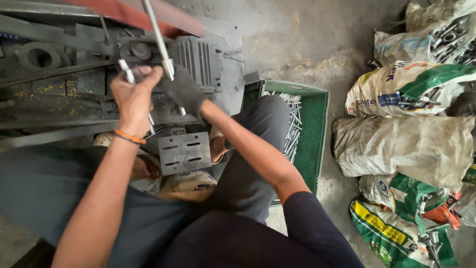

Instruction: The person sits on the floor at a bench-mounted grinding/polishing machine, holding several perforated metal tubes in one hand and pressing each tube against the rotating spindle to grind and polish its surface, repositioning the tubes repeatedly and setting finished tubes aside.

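Gripping steel rods, left hand one upright, gloved right hand another leaning up-left

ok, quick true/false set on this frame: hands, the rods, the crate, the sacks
1. The left hand is bare and has an orange band at the wrist. True.
2. The right hand is bare too. False: it wears a dark glove.
3. Both hands grip metal rods over a dark machine. True.
4. The green crate sits to the person's left. False: it is on the right, beside the right knee.
5. The crate holds long metal bolts. True.
6. The sacks along the right edge are all tied shut. False: several gape open, with metal parts showing.
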A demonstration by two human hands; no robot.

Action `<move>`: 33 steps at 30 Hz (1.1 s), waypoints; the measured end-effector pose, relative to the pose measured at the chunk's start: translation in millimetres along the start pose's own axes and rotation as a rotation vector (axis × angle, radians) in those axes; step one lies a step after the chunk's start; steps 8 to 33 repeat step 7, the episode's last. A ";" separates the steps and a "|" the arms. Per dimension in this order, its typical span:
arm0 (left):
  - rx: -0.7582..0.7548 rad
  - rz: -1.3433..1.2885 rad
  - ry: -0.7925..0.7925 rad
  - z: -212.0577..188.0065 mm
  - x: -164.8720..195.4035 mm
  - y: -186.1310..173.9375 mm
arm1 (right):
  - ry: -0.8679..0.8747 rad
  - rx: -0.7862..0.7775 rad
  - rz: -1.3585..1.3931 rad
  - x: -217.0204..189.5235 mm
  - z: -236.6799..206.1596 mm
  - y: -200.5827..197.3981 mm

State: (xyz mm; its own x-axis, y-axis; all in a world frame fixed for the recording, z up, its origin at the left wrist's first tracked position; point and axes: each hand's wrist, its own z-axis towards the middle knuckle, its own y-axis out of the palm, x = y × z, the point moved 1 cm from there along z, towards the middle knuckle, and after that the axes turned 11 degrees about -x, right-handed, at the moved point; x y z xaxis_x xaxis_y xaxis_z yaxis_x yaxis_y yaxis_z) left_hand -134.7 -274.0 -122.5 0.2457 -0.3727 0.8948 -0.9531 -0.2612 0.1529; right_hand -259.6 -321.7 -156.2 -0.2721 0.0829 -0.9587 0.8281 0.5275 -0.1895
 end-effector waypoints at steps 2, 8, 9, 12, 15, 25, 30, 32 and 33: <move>-0.019 -0.013 0.049 1.4 -9.0 3.7 | -0.174 -0.024 -0.025 6.0 2.4 1.9; -0.073 -0.168 0.050 6.9 -30.0 8.1 | -0.009 0.039 0.074 26.7 -1.7 14.0; -0.073 -0.168 0.050 6.9 -30.0 8.1 | -0.009 0.039 0.074 26.7 -1.7 14.0; -0.073 -0.168 0.050 6.9 -30.0 8.1 | -0.009 0.039 0.074 26.7 -1.7 14.0; -0.073 -0.168 0.050 6.9 -30.0 8.1 | -0.009 0.039 0.074 26.7 -1.7 14.0; -0.073 -0.168 0.050 6.9 -30.0 8.1 | -0.009 0.039 0.074 26.7 -1.7 14.0; -0.073 -0.168 0.050 6.9 -30.0 8.1 | -0.009 0.039 0.074 26.7 -1.7 14.0; -0.073 -0.168 0.050 6.9 -30.0 8.1 | -0.009 0.039 0.074 26.7 -1.7 14.0; -0.073 -0.168 0.050 6.9 -30.0 8.1 | -0.009 0.039 0.074 26.7 -1.7 14.0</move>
